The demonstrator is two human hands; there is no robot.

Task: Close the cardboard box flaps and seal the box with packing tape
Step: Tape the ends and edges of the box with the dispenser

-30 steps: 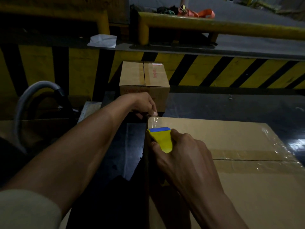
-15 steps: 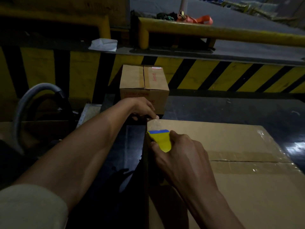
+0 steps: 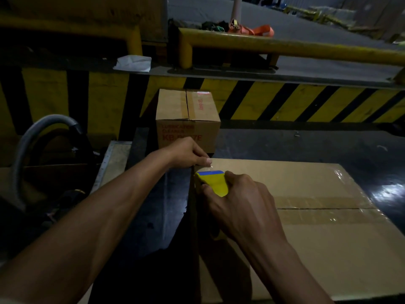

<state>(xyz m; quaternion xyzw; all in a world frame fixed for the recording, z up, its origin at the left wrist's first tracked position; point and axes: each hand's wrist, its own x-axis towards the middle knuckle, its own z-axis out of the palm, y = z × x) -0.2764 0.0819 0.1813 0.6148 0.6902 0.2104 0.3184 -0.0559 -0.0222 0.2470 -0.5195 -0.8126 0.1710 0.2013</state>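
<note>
Pressing the yellow tool [image 3: 213, 183] flat along the left edge of the large cardboard box [image 3: 306, 238], which lies flaps-closed before the person, should bed the clear tape [image 3: 213, 168] without wrinkles. The right hand [image 3: 238, 200] grips the tool. The left hand [image 3: 188, 153] pinches the tape at the far corner. Counted: two boxes, including the small box [image 3: 187, 119] beyond; one tool; two hands.

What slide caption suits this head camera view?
Right hand holds a yellow tape dispenser at the cardboard box's far-left corner while the left hand pinches that corner.
</note>
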